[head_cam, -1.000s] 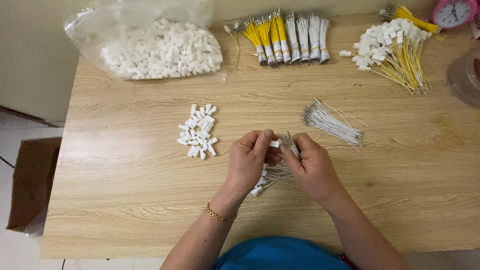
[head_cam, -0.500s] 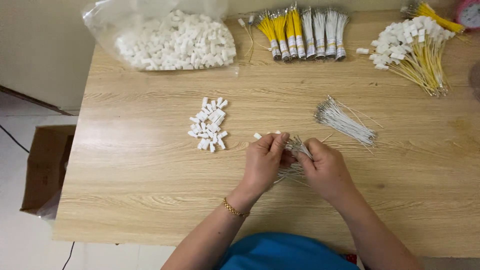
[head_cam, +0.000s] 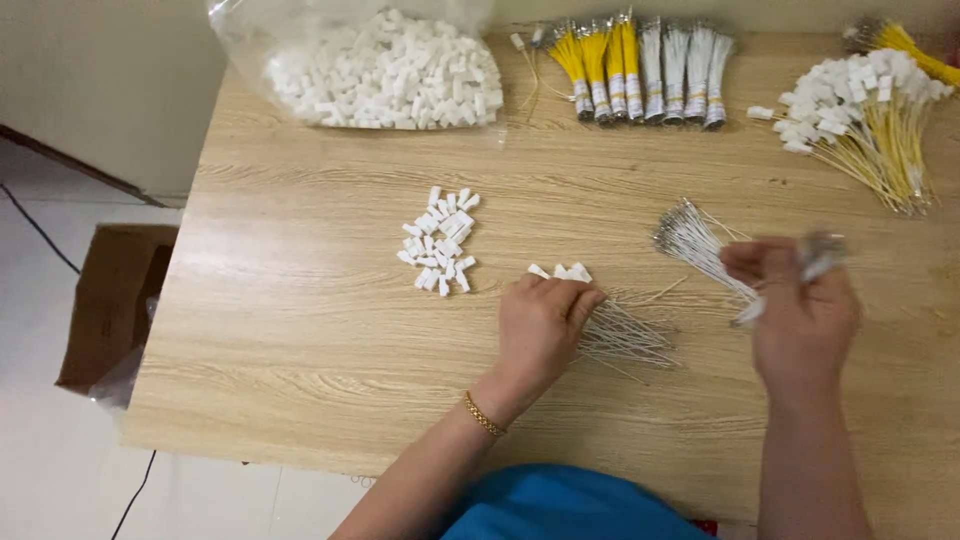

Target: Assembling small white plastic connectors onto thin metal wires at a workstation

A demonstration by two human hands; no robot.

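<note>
My left hand (head_cam: pixel 542 325) rests on the wooden table (head_cam: pixel 300 330), fingers closed on a bunch of white wires (head_cam: pixel 625 338) with white connectors (head_cam: pixel 562 272) sticking out above the fingertips. My right hand (head_cam: pixel 800 300) is off to the right, blurred, over the loose pile of white wires (head_cam: pixel 692 240); it seems to pinch a wire or two, which I cannot make out clearly. A small heap of loose white connectors (head_cam: pixel 440 242) lies left of my left hand.
A clear plastic bag of white connectors (head_cam: pixel 385 65) sits at the back left. Bundled yellow and white wires (head_cam: pixel 640 70) lie at the back middle. Finished yellow wires with connectors (head_cam: pixel 860 110) are piled at the back right. A cardboard box (head_cam: pixel 110 300) stands on the floor.
My right hand has pulled away from my left and swung right to the loose wire pile. My left hand stays put with the wire bunch. The view has shifted slightly.
</note>
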